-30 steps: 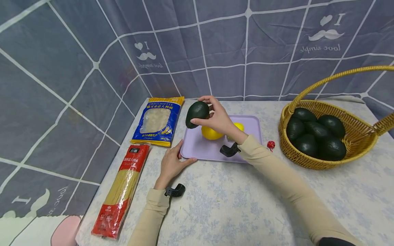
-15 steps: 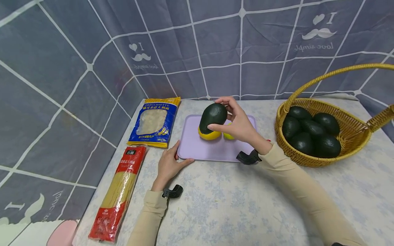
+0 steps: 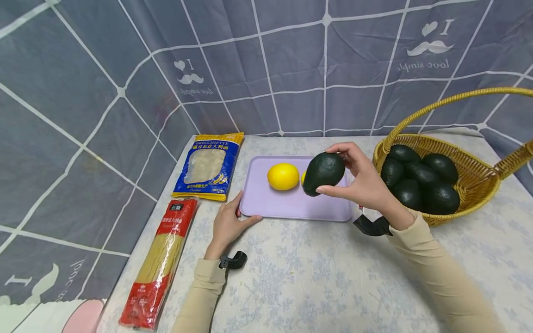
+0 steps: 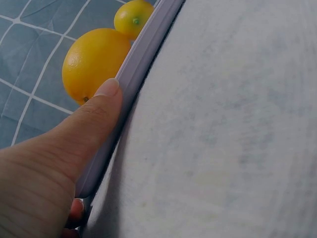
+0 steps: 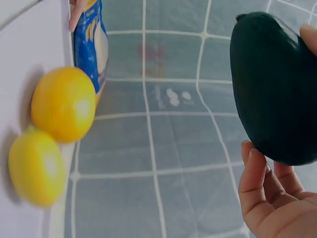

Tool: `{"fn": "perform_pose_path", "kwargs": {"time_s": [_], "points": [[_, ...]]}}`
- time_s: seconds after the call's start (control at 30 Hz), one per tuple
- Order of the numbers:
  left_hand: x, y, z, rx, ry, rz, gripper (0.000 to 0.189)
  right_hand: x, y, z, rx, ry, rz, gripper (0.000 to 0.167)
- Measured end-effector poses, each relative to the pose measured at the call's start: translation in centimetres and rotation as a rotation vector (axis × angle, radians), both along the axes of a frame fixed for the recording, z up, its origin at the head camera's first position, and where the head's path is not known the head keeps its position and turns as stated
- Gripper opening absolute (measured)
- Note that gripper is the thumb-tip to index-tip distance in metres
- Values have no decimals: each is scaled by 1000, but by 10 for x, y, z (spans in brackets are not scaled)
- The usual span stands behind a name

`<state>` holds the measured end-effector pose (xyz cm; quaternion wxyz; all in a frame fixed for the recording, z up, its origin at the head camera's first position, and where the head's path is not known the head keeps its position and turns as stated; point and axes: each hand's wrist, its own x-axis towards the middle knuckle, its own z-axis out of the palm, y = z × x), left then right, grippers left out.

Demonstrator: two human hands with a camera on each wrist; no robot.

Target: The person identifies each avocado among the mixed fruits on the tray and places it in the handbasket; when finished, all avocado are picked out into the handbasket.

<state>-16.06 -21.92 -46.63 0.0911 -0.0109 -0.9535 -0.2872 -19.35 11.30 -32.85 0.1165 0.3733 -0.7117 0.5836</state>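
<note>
My right hand (image 3: 363,185) grips a dark green avocado (image 3: 324,174) between thumb and fingertips, held over the right part of a lilac tray (image 3: 270,206). In the right wrist view the avocado (image 5: 275,94) is apart from the two yellow fruits. A large lemon (image 3: 283,176) rests on the tray. Beside it a smaller yellow fruit (image 5: 37,166) is mostly hidden behind the avocado in the head view. My left hand (image 3: 228,224) lies at the tray's near left corner, thumb (image 4: 101,101) straight along the front rim and fingers by the left edge.
A wicker basket (image 3: 479,189) with several avocados (image 3: 420,173) and a tall handle stands at right. Left of the tray lie a blue orecchiette bag (image 3: 208,166) and a red spaghetti pack (image 3: 160,263). A grey checked curtain (image 3: 300,60) hangs behind.
My right hand has carried the avocado rightward across the tray, from its left side past the lemon, which is now uncovered. My left hand stays at the corner.
</note>
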Motion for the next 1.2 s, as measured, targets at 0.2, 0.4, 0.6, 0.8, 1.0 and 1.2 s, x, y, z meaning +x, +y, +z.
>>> {"fn": "perform_pose_path", "kwargs": {"time_s": [0.2,0.4,0.6,0.8,1.0,1.2], "points": [[-1,-1,-2,-12,6,-9,97,13,31,-3,25,9,-66,79],[-1,-1,-2,-8,16,-18,96,14,66,-20,-42,-6,-126,83],[-1,-1,-2,-5,23,-18,96,21,94,-18,-114,-26,-187,84],[-1,-1,-3,-5,21,-21,96,25,122,-14,-88,-14,-292,85],[-1,-2,-3,-9,8,-15,97,27,153,-10,128,17,-518,85],[-1,-2,-2,-6,0,-14,97,23,186,-16,283,-70,-652,77]]}}
